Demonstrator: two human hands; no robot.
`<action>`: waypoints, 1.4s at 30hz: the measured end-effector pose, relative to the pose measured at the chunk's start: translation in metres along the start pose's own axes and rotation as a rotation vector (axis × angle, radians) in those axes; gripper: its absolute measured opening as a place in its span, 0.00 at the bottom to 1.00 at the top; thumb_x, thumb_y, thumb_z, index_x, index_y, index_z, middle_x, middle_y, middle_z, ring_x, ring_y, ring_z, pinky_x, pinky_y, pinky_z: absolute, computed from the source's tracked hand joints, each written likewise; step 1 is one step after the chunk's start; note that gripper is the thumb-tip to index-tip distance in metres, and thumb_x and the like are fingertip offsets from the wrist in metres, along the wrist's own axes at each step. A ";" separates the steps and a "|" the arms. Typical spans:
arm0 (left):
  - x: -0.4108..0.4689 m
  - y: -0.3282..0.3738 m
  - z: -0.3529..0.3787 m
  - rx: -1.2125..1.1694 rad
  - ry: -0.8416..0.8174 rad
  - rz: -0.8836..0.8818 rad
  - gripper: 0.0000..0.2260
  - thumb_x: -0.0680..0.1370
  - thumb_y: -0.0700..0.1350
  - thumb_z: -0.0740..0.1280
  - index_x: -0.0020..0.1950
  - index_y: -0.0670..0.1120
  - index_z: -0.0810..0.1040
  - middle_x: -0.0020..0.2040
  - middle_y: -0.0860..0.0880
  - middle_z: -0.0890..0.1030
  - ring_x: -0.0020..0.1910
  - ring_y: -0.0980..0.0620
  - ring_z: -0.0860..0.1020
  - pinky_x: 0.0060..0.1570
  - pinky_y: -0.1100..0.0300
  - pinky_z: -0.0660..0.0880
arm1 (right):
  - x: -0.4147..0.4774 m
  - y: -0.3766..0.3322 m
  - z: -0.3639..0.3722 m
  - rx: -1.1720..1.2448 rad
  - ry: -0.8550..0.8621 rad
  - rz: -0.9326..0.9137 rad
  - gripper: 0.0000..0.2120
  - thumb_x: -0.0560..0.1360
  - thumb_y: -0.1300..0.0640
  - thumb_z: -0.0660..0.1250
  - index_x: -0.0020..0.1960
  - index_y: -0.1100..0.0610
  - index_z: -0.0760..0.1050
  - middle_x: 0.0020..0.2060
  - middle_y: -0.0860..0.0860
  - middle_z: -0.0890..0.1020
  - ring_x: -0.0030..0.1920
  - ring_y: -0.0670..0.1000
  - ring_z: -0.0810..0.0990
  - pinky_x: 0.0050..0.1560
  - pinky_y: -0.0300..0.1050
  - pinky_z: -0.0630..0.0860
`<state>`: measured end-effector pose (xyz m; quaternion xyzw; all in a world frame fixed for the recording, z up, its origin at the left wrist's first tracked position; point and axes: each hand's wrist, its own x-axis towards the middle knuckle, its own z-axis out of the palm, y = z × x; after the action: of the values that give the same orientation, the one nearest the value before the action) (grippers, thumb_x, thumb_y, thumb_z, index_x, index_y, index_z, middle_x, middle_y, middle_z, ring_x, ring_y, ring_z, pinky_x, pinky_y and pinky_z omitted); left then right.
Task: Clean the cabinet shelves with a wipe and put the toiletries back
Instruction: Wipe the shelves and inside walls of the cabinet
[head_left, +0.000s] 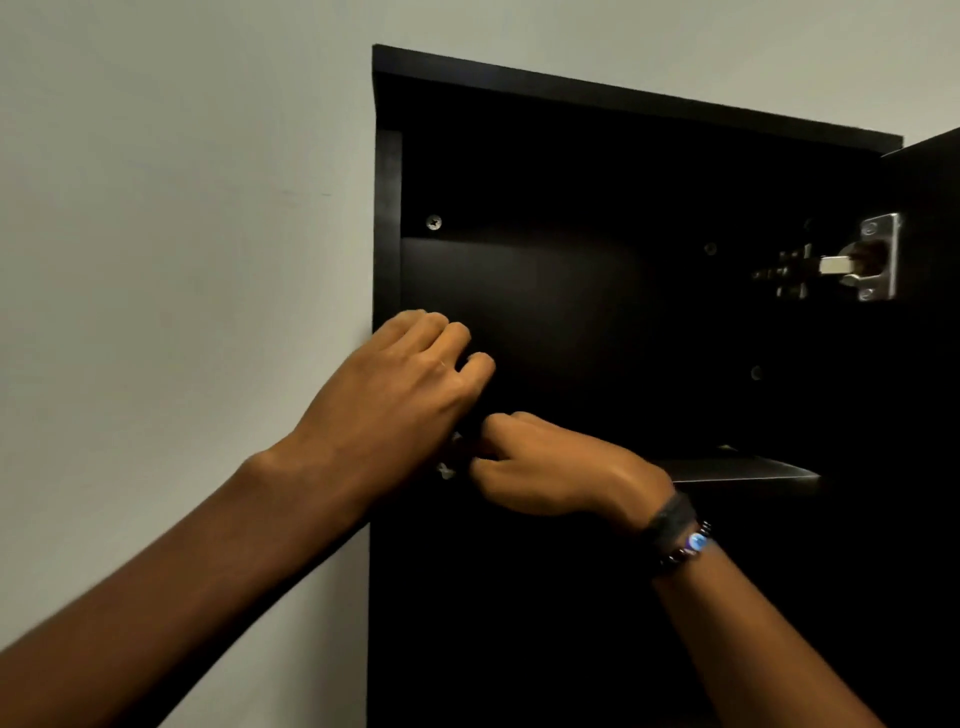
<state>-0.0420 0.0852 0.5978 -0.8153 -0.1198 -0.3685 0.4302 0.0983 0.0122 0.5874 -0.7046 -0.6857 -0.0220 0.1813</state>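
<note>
A black wall cabinet (571, 171) stands open, its inside dark and its upper compartment bare. A shelf edge (743, 470) catches light at the right. My left hand (400, 389) is curled at the cabinet's left front edge, fingers closed around a dark object that is hard to make out. My right hand (550, 467) is closed just below and right of it, touching the same spot. A small pale bit (445, 470) shows between the two hands; I cannot tell what it is. No wipe or toiletries are clearly visible.
The cabinet door (930, 364) swings open at the right, held by a metal hinge (857, 260). A screw head (434, 222) shows on the back panel. A plain pale wall (182, 234) lies left of the cabinet. My right wrist wears dark bands.
</note>
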 end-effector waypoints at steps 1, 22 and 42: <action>-0.002 -0.001 0.000 0.002 -0.008 0.009 0.13 0.67 0.36 0.68 0.51 0.40 0.79 0.47 0.38 0.80 0.50 0.38 0.79 0.56 0.46 0.76 | 0.009 -0.006 0.002 0.016 -0.013 -0.006 0.11 0.78 0.57 0.60 0.36 0.51 0.70 0.34 0.46 0.74 0.31 0.44 0.72 0.31 0.39 0.68; 0.019 0.050 0.004 -0.195 -0.253 -0.046 0.24 0.78 0.52 0.61 0.72 0.54 0.56 0.69 0.50 0.65 0.68 0.50 0.66 0.65 0.53 0.64 | -0.131 0.098 -0.029 -0.088 0.390 0.373 0.12 0.76 0.46 0.65 0.57 0.45 0.78 0.54 0.42 0.81 0.51 0.41 0.78 0.53 0.39 0.76; -0.197 0.202 0.015 -1.283 -0.055 -0.783 0.19 0.79 0.38 0.57 0.69 0.48 0.70 0.68 0.53 0.72 0.70 0.59 0.67 0.68 0.64 0.64 | -0.176 0.039 0.218 0.885 0.457 0.131 0.06 0.75 0.61 0.68 0.49 0.55 0.83 0.43 0.46 0.86 0.46 0.44 0.85 0.47 0.38 0.80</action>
<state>-0.0687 0.0001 0.3300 -0.8127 -0.1735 -0.4716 -0.2952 0.0785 -0.0939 0.3257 -0.5791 -0.5263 0.1288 0.6092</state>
